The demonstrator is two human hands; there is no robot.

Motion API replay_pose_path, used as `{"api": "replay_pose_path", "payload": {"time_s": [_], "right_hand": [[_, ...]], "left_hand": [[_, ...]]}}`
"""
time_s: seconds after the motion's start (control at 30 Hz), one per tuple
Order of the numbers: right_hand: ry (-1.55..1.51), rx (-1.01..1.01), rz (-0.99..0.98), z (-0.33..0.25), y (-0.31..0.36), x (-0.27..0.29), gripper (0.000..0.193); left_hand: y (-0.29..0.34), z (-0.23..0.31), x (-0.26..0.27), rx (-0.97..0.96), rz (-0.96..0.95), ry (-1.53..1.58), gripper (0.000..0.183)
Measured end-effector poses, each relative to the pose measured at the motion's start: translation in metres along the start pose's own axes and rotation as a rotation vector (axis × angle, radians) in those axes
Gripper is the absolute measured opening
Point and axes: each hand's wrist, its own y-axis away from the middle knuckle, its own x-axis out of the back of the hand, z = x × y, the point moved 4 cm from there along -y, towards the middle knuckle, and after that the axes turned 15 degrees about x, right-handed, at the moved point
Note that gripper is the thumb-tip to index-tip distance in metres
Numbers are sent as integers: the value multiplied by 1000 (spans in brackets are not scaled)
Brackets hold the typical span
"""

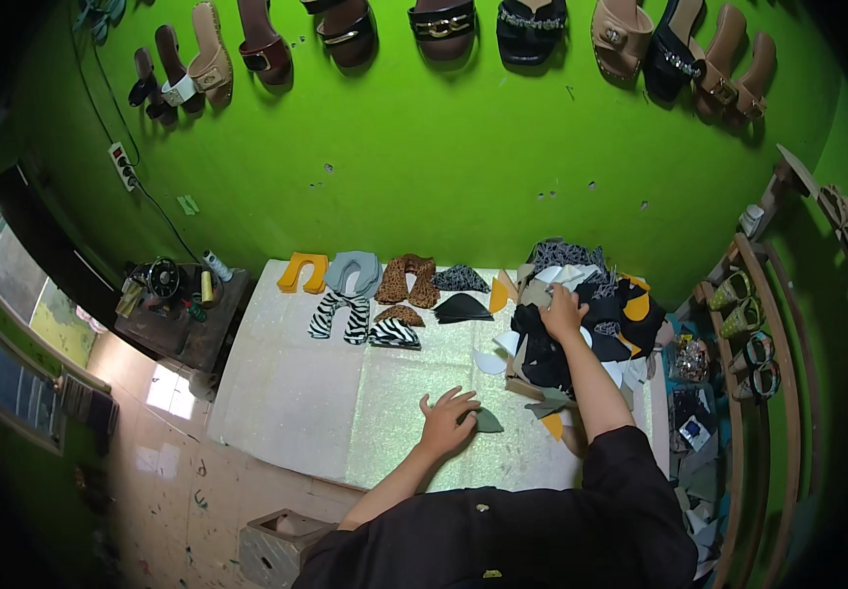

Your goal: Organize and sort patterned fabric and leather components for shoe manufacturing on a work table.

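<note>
My left hand (448, 424) rests low over the table with its fingers spread. Beside its thumb lies a small grey-green cut piece (489, 422). My right hand (563, 313) reaches over a heap of cut material pieces (601, 285) at the right, its fingers somewhat apart. Near those fingertips is a greyish-tan piece (536, 294); whether they touch it I cannot tell. The heap mixes black, white, yellow and patterned pieces, partly in a cardboard box (522, 387). Sorted stacks stand to the left: yellow (303, 273), grey-blue (353, 271), leopard-print (408, 281), zebra-print (338, 319) and black (463, 308).
A sewing machine (162, 280) stands on a dark table at the left. Sandals (443, 29) hang along the green wall. A wooden rack (787, 412) with more sandals rises at the right. A box-shaped stool (272, 550) is at the front left.
</note>
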Motion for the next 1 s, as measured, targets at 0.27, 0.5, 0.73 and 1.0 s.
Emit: {"api": "replay_pose_path", "payload": {"time_s": [0.27,0.5,0.73,1.0], "right_hand": [[-298,-32,-104,2,-2,0,9],[-292,14,2,2,-16,24,26],[-21,29,-196,-2,0,1,32],[44,143,62,-11,1,30,10]], "left_hand": [[-3,6,21,27,120,187,22],[-11,8,34,58,175,282,19],[-4,15,39,29,192,326,17],[-6,8,51,32,282,502,14]]}}
